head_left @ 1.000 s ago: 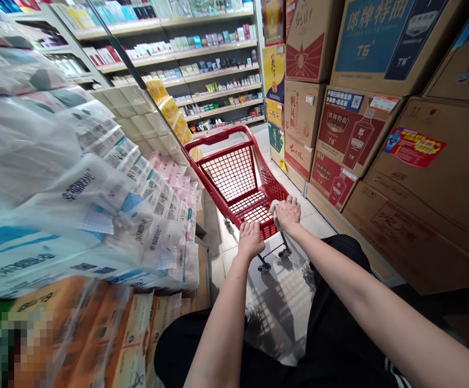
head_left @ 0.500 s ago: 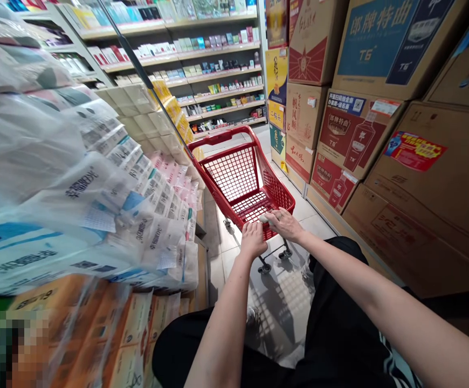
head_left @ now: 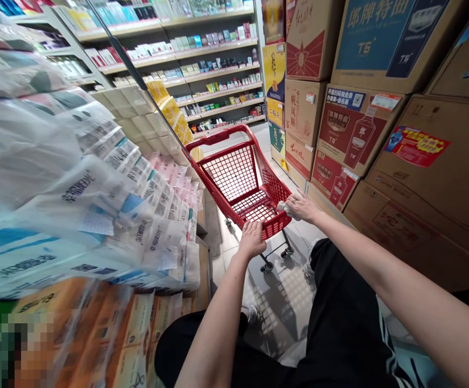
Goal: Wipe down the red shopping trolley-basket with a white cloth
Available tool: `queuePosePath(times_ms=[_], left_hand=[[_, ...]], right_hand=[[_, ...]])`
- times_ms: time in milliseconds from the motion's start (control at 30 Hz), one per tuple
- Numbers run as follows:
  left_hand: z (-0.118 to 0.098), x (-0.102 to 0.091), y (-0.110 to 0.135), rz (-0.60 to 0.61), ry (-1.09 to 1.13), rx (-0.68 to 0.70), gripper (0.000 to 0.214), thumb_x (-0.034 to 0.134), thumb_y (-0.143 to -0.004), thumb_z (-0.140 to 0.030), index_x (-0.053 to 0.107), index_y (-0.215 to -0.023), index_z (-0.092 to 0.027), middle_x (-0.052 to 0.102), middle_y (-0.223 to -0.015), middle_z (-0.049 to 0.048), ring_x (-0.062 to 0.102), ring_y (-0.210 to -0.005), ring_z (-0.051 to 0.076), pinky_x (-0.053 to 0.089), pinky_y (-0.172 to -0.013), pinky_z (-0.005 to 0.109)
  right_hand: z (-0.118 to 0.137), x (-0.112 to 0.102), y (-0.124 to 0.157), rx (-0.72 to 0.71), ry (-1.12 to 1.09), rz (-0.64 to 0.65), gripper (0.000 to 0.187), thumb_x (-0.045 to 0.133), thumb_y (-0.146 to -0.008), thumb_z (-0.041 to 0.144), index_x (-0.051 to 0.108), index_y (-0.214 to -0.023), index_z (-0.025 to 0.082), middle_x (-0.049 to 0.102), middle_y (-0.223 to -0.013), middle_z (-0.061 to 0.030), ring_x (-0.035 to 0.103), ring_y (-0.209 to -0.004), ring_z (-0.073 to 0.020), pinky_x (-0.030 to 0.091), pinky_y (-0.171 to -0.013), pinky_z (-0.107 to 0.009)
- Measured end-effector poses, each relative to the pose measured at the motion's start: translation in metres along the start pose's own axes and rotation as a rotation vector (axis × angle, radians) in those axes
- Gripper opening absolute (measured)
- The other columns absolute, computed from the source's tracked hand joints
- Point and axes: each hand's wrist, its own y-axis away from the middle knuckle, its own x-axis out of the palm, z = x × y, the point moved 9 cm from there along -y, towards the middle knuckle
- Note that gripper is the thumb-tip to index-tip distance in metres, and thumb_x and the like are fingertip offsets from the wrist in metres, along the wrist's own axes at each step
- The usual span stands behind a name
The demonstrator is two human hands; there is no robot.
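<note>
A red plastic shopping cart [head_left: 234,171] with a grid basket stands in the aisle in front of me. My left hand [head_left: 253,238] is closed over its near rim, fingers curled over the edge. My right hand [head_left: 302,207] is at the cart's near right corner, just off the rim or barely against it. Its fingers close around a small crumpled white cloth [head_left: 284,207]. Inside the basket only the grid floor shows.
Plastic-wrapped tissue packs [head_left: 97,194] are piled along the left, above orange packs [head_left: 84,328]. Stacked cardboard cartons [head_left: 356,129] line the right. Shelves of small goods [head_left: 214,70] stand ahead. A thin dark pole [head_left: 129,62] slants down to the cart's left side.
My right hand has moved right, away from my left hand, along the cart's near rim to its corner, with the white cloth. My left hand keeps its place on the rim.
</note>
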Motion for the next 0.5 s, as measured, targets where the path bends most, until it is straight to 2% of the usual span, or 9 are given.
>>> queuePosePath(times_ms=[100,167,200,267,333,400,500], left_hand=[[0.005,-0.007,-0.001,0.023,-0.027,0.094,0.075,0.049,-0.073,-0.020,0.022,-0.143,-0.014,0.039,-0.143,0.0110,0.031,-0.134,0.022,0.010,-0.117,0.039],[0.014,-0.015,-0.001,0.002,-0.105,0.116,0.064,0.047,-0.079,-0.021,0.028,-0.140,-0.016,0.034,-0.147,0.0101,0.023,-0.139,0.022,0.007,-0.117,0.043],[0.018,-0.018,-0.003,-0.014,-0.151,0.124,0.055,0.044,-0.083,-0.021,0.035,-0.136,-0.017,0.037,-0.146,0.0097,0.022,-0.140,0.022,0.006,-0.117,0.045],[0.021,-0.022,-0.008,-0.037,-0.231,0.153,0.036,0.039,-0.088,-0.019,0.050,-0.122,-0.018,0.050,-0.134,0.0098,0.028,-0.138,0.022,0.006,-0.117,0.047],[0.019,-0.020,-0.016,-0.033,-0.283,0.178,0.026,0.038,-0.089,-0.016,0.058,-0.105,-0.018,0.063,-0.112,0.0095,0.043,-0.126,0.022,0.010,-0.117,0.046],[0.016,-0.016,-0.023,-0.025,-0.311,0.179,0.023,0.039,-0.088,-0.014,0.060,-0.095,-0.018,0.067,-0.094,0.0082,0.055,-0.109,0.022,0.016,-0.116,0.046],[0.009,-0.015,-0.027,-0.068,-0.336,0.178,0.021,0.041,-0.086,-0.012,0.061,-0.091,-0.017,0.067,-0.087,0.0076,0.059,-0.095,0.022,0.021,-0.114,0.045]], right_hand=[[-0.008,0.005,-0.004,-0.001,0.030,-0.018,0.040,0.053,-0.087,0.030,0.051,-0.124,0.016,0.052,-0.130,-0.0121,0.034,-0.129,-0.0250,0.005,-0.113,-0.054],[-0.015,0.009,-0.008,-0.021,0.055,-0.013,0.040,0.052,-0.088,0.033,0.050,-0.124,0.015,0.051,-0.130,-0.0128,0.033,-0.130,-0.0252,0.005,-0.113,-0.054],[-0.019,0.011,-0.010,-0.031,0.063,-0.014,0.040,0.052,-0.088,0.033,0.051,-0.123,0.015,0.052,-0.129,-0.0133,0.033,-0.130,-0.0256,0.005,-0.113,-0.054],[-0.024,0.011,-0.014,-0.050,0.082,-0.027,0.040,0.054,-0.087,0.034,0.052,-0.121,0.014,0.053,-0.126,-0.0142,0.036,-0.128,-0.0264,0.007,-0.113,-0.054],[-0.025,0.011,-0.015,-0.073,0.118,-0.038,0.039,0.055,-0.086,0.034,0.054,-0.119,0.014,0.056,-0.121,-0.0142,0.041,-0.123,-0.0269,0.009,-0.113,-0.053],[-0.020,0.010,-0.015,-0.091,0.164,-0.049,0.036,0.055,-0.087,0.034,0.055,-0.116,0.013,0.059,-0.114,-0.0136,0.046,-0.117,-0.0267,0.012,-0.113,-0.051],[-0.004,0.008,-0.012,-0.090,0.200,-0.083,0.033,0.054,-0.087,0.032,0.056,-0.114,0.014,0.060,-0.108,-0.0130,0.051,-0.108,-0.0258,0.018,-0.112,-0.048]])
